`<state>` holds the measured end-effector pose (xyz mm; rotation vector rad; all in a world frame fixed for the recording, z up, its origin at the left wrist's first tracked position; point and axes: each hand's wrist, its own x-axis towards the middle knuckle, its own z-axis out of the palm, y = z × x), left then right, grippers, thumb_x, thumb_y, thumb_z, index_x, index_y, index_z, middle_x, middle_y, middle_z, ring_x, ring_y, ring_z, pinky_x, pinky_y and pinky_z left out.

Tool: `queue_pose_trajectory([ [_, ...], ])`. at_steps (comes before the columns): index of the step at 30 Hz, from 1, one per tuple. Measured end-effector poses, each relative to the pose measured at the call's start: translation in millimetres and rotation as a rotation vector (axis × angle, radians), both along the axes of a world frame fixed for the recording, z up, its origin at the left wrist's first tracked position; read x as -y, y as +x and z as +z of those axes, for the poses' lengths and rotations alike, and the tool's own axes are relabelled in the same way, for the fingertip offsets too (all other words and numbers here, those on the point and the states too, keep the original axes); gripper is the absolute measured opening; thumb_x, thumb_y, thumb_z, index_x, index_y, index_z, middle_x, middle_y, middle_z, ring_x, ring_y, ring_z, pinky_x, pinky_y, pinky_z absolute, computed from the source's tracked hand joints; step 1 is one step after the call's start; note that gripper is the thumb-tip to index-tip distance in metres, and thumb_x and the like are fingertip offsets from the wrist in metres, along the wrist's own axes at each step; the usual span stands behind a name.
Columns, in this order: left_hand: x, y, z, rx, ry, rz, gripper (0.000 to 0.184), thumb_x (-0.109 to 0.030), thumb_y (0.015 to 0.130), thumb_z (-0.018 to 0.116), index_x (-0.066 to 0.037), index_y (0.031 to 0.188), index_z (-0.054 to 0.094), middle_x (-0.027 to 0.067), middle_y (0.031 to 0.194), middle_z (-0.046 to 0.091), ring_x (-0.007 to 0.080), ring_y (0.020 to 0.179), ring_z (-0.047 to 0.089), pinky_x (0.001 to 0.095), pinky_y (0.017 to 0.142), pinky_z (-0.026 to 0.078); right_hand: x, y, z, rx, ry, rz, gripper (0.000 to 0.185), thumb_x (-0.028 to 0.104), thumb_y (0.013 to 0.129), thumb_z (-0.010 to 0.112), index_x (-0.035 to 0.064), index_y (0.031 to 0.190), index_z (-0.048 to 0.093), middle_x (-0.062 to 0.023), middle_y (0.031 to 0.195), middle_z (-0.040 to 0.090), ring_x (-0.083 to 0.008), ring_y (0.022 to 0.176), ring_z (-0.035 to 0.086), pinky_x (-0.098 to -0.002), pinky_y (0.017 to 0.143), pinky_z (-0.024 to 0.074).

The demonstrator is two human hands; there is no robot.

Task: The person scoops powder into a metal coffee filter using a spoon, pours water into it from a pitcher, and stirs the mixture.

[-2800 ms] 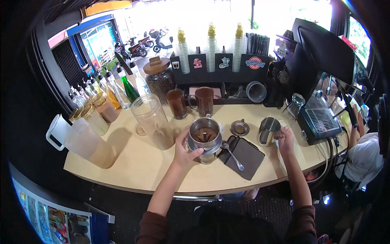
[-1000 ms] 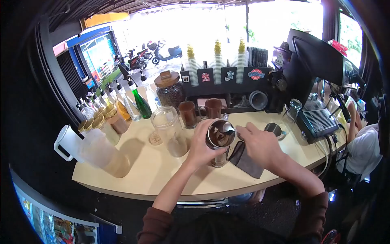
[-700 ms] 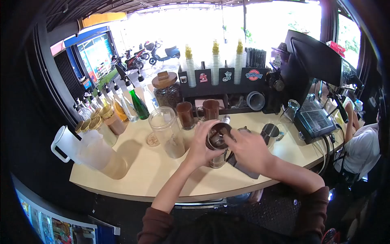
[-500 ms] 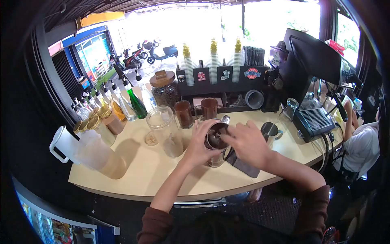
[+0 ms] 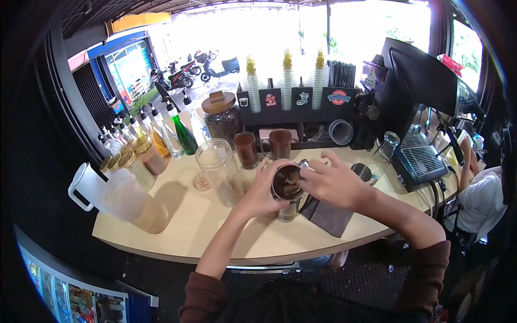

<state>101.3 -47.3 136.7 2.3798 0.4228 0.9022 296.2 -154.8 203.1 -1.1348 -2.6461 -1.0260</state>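
My left hand (image 5: 258,188) is wrapped around a round cup of dark brown liquid (image 5: 287,184), its mouth facing up at me. My right hand (image 5: 336,183) is closed in a pinch at the cup's right rim; whatever its fingers hold is hidden. Lighter streaks show on the liquid. Just below the cup, clear glass (image 5: 288,213) shows above the counter. A dark folded cloth (image 5: 329,218) lies under my right hand. Left of the cup stands a large clear jar (image 5: 216,169), and behind are two brown-filled glass mugs, a left mug (image 5: 245,151) and a right mug (image 5: 280,144).
A metal pitcher (image 5: 362,172) stands right of my hands, near the espresso machine (image 5: 423,159). Syrup bottles (image 5: 183,132), lidded jars (image 5: 148,153) and a white-handled jug (image 5: 89,188) line the left. A black cup rack (image 5: 296,116) borders the back. Another person (image 5: 476,196) is at far right.
My right hand has shifted slightly, with some fingers lifting away from the pinch. The cup stays in my left hand, and the liquid's surface pattern differs. The whole view has moved a little.
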Motion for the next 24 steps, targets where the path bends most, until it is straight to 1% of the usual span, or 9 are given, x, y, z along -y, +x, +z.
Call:
queue_pose_trajectory([
  [4,-8.6,4.6,-8.2,0.141,-0.020,-0.072,0.087,-0.013,0.054,0.080,-0.018,0.132,0.042,0.0043,0.132,0.048,0.0260,0.130,0.041,0.0591,0.114,0.009,-4.8,0.2,7.4,-0.016,0.074,-0.005,0.013,0.016,0.074,0.060,0.0097,0.084,0.066,-0.0016,0.095,0.054,-0.0171,0.101,0.051,-0.0401,0.095,0.0370],
  [5,-8.6,3.1,-8.5,0.141,-0.021,-0.069,0.087,-0.013,0.054,0.080,-0.018,0.132,0.042,0.0043,0.132,0.048,0.0260,0.130,0.041,0.0591,0.114,0.009,-6.6,-0.1,3.0,-0.030,0.020,0.010,0.015,0.016,0.075,0.059,0.0105,0.087,0.065,-0.0005,0.093,0.053,-0.0164,0.096,0.051,-0.0388,0.090,0.0375],
  [7,-6.8,-1.4,-2.7,0.006,0.045,-0.034,0.088,-0.013,0.054,0.080,-0.018,0.133,0.041,0.0046,0.133,0.047,0.0258,0.132,0.040,0.0595,0.113,0.005,-7.8,-4.2,-2.7,-0.027,0.001,0.024,0.017,0.015,0.075,0.059,0.0113,0.091,0.065,0.0006,0.090,0.052,-0.0157,0.088,0.051,-0.0349,0.079,0.0380],
  [10,-8.3,-3.4,-1.3,-0.035,-0.008,-0.045,0.089,-0.012,0.055,0.081,-0.019,0.134,0.040,0.0049,0.135,0.046,0.0256,0.132,0.039,0.0589,0.113,0.002,-9.8,-5.8,-1.3,-0.118,0.055,-0.020,0.014,0.014,0.075,0.060,0.0115,0.088,0.064,0.0010,0.088,0.052,-0.0154,0.087,0.051,-0.0334,0.075,0.0379],
  [11,-7.7,-2.9,-2.1,-0.035,-0.009,-0.046,0.089,-0.012,0.055,0.081,-0.019,0.134,0.040,0.0049,0.135,0.046,0.0256,0.132,0.039,0.0589,0.113,0.002,-9.2,-6.1,-2.2,-0.119,0.054,-0.021,0.014,0.014,0.075,0.060,0.0115,0.088,0.064,0.0010,0.088,0.052,-0.0154,0.087,0.051,-0.0334,0.075,0.0379],
  [13,-7.5,-1.5,-3.7,0.002,-0.040,-0.049,0.086,-0.013,0.056,0.081,-0.019,0.132,0.042,0.0050,0.132,0.048,0.0253,0.131,0.040,0.0582,0.113,0.000,-8.6,-7.1,-3.9,-0.139,-0.174,-0.015,0.008,0.014,0.074,0.061,0.0123,0.081,0.065,-0.0016,0.093,0.054,-0.0154,0.093,0.053,-0.0327,0.078,0.0379],
  [16,-5.7,4.8,-10.2,0.121,0.083,0.010,0.085,-0.016,0.055,0.083,-0.018,0.129,0.043,0.0036,0.128,0.049,0.0255,0.129,0.042,0.0580,0.113,0.001,-8.1,-8.8,4.6,-0.121,-0.032,-0.017,0.009,0.014,0.074,0.061,0.0123,0.082,0.064,-0.0016,0.091,0.054,-0.0155,0.092,0.053,-0.0327,0.076,0.0378],
  [19,2.0,7.0,-9.1,0.108,0.158,0.136,0.085,-0.018,0.054,0.085,-0.017,0.127,0.044,0.0027,0.124,0.051,0.0251,0.127,0.044,0.0573,0.113,0.002,-11.8,-8.6,-0.9,-0.161,-0.140,0.002,0.009,0.013,0.073,0.062,0.0117,0.081,0.064,-0.0019,0.091,0.054,-0.0155,0.092,0.053,-0.0326,0.076,0.0378],
  [24,-1.1,3.2,-14.4,0.101,0.042,0.111,0.088,-0.019,0.053,0.086,-0.017,0.129,0.043,0.0027,0.125,0.052,0.0240,0.126,0.045,0.0548,0.114,0.003,-11.3,-13.7,-2.3,-0.165,-0.066,-0.027,0.011,0.013,0.072,0.063,0.0097,0.083,0.063,-0.0027,0.091,0.054,-0.0160,0.091,0.054,-0.0324,0.075,0.0391],
])
